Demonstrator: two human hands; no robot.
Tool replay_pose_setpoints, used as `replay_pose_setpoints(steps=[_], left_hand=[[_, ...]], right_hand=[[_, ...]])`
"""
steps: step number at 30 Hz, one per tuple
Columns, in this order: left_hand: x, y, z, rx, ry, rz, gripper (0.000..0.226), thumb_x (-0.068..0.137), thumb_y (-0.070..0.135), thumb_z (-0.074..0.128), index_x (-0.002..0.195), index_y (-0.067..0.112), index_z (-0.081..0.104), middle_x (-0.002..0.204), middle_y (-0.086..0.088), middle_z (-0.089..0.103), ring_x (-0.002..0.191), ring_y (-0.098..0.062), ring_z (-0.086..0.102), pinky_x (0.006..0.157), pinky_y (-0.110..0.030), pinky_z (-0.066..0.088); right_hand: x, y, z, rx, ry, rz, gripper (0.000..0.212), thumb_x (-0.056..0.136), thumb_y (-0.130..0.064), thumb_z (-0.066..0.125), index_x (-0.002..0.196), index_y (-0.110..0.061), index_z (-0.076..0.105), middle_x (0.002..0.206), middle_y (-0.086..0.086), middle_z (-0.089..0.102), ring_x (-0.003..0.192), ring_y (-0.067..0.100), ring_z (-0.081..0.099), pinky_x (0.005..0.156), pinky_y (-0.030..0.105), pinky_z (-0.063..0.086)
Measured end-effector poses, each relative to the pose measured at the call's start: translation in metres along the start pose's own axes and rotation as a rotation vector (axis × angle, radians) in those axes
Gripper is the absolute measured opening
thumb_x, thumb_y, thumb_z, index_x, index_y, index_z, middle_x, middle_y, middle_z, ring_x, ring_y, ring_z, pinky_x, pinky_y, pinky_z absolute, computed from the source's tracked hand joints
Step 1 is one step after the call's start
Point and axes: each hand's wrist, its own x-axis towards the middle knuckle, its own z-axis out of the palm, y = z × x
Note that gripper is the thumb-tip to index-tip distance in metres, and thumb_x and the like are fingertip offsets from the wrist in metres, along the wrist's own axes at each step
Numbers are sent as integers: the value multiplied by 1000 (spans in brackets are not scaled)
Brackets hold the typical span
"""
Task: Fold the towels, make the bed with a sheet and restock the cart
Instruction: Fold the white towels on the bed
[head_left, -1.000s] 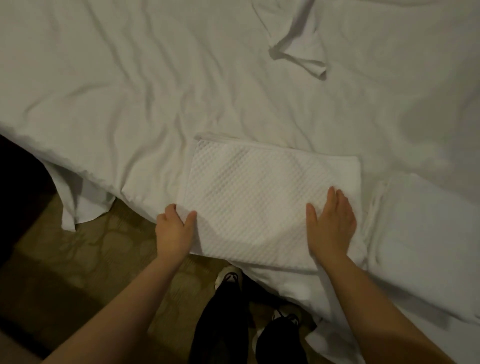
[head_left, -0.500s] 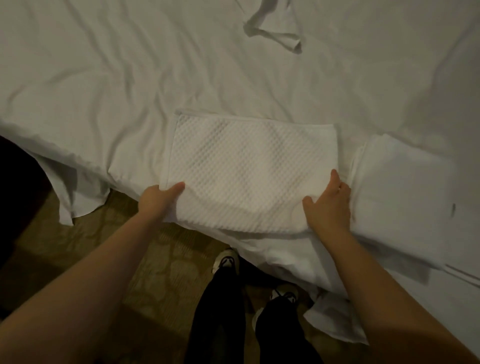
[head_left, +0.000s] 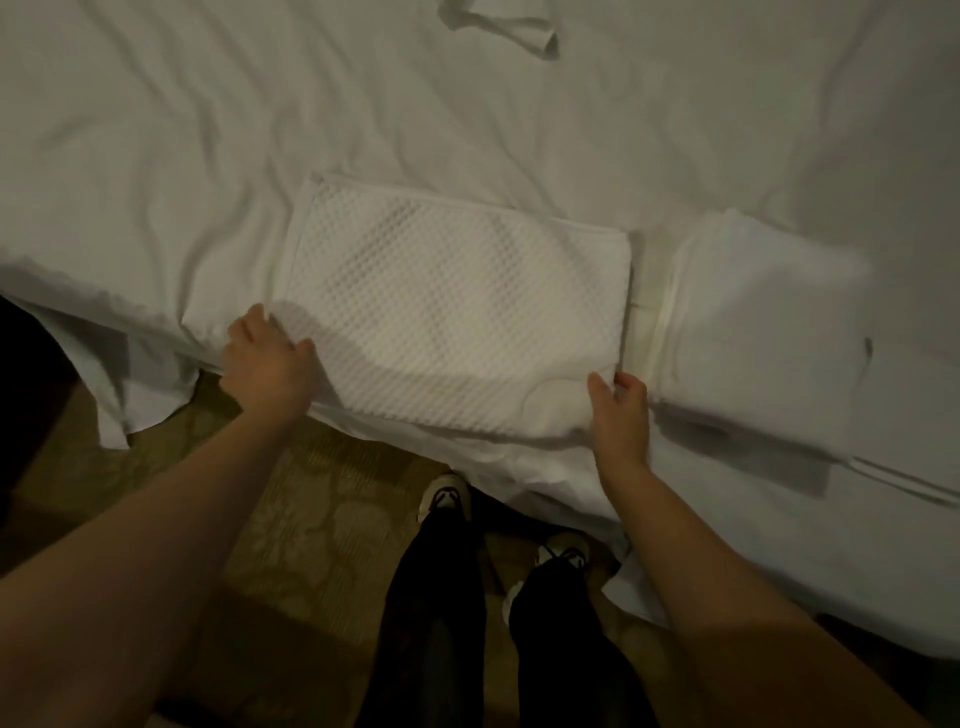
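While both hands are resting at its near corners, the waffle-weave towel (head_left: 457, 317) is lying folded into a neat rectangle on the sheet (head_left: 208, 130), directly ahead of the hands and between them.

- Left hand (head_left: 267, 364): sitting at the towel's near-left corner, thumb lying on the weave, fingers curling at the edge. Whether they are tucking under and gripping cannot be told.
- Right hand (head_left: 621, 410): standing half open at the near-right corner, thumb on the towel, fingers beside its right edge, clasping nothing that shows.
- Second folded towel (head_left: 753, 332): lying just outboard of the right hand, close beside the first.
- Small loose cloth (head_left: 514, 31): lying crumpled well beyond both hands, seemingly awaiting folding.
- Sheet: spreading rumpled under everything, its edge hanging untucked beside the left hand.
- Judged progress: two towels are looking finished. Bed-making is appearing barely begun. The cart is not showing, so restocking is presumably remaining.
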Motion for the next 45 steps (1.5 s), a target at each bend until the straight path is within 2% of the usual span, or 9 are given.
replay_pose_setpoints(steps=[4, 6, 10, 16, 20, 24, 36, 40, 45], left_hand=[[-44, 19, 33, 144, 11, 500, 58, 94, 22, 51, 146, 5, 30, 150, -23, 29, 134, -40, 32, 105, -62, 26], [-73, 38, 48, 236, -131, 736, 58, 96, 27, 47, 148, 11, 26, 154, -19, 23, 140, -36, 24, 107, -63, 23], [-121, 78, 73, 344, -374, 862, 60, 100, 45, 28, 151, 32, -1, 159, -1, -9, 146, -25, -9, 113, -56, -2], [-129, 99, 91, 381, -441, 763, 58, 97, 57, 21, 148, 43, -4, 158, 1, -16, 144, -28, -18, 108, -64, -6], [-121, 98, 93, 315, -479, 737, 58, 95, 60, 21, 147, 46, -1, 158, 4, -14, 144, -24, -17, 109, -63, -6], [-121, 99, 92, 339, -496, 722, 61, 93, 62, 21, 147, 46, -2, 158, 4, -16, 144, -24, -18, 109, -63, -6], [-123, 105, 96, 427, -485, 688, 70, 90, 68, 26, 146, 47, -9, 157, 4, -21, 143, -24, -21, 109, -62, -7], [-124, 102, 98, 444, -481, 700, 77, 87, 72, 27, 146, 44, -13, 156, 2, -24, 142, -27, -23, 109, -62, -9], [-120, 98, 98, 416, -525, 698, 74, 87, 72, 24, 145, 46, -14, 155, 4, -26, 142, -24, -25, 109, -59, -13]], right_hand=[[-8, 17, -6, 2, -15, -96, 36, 97, -28, 51, 126, -7, 49, 112, 0, 52, 101, 16, 51, 76, 17, 36], [-12, 24, -7, 27, 13, -128, 28, 97, -24, 53, 121, -10, 49, 107, -2, 52, 91, 11, 50, 64, 7, 38], [-14, 38, -12, 109, 51, -97, 11, 93, -18, 58, 102, -15, 51, 97, 0, 54, 87, 15, 51, 64, 4, 40], [-9, 47, -19, -86, -75, -190, 13, 93, -22, 59, 89, -10, 60, 99, 2, 50, 100, 27, 50, 92, 37, 42], [-14, 32, -20, -85, -114, -272, 29, 93, -25, 58, 78, -1, 59, 77, 8, 57, 75, 21, 52, 67, 33, 40], [-7, 28, -26, -107, -111, -120, 31, 92, -27, 58, 67, -9, 52, 66, 1, 51, 64, 14, 45, 57, 29, 32], [9, 29, -28, -246, -78, 14, 21, 89, -29, 62, 101, -13, 59, 103, 4, 58, 99, 24, 57, 79, 28, 42], [5, 25, -31, -169, -142, -56, 55, 94, -32, 55, 141, -9, 37, 143, 12, 33, 123, 26, 47, 105, 38, 39], [15, 2, -17, -89, -244, 61, 56, 99, -48, 34, 141, -11, 38, 141, 10, 44, 125, 27, 44, 98, 33, 36]])
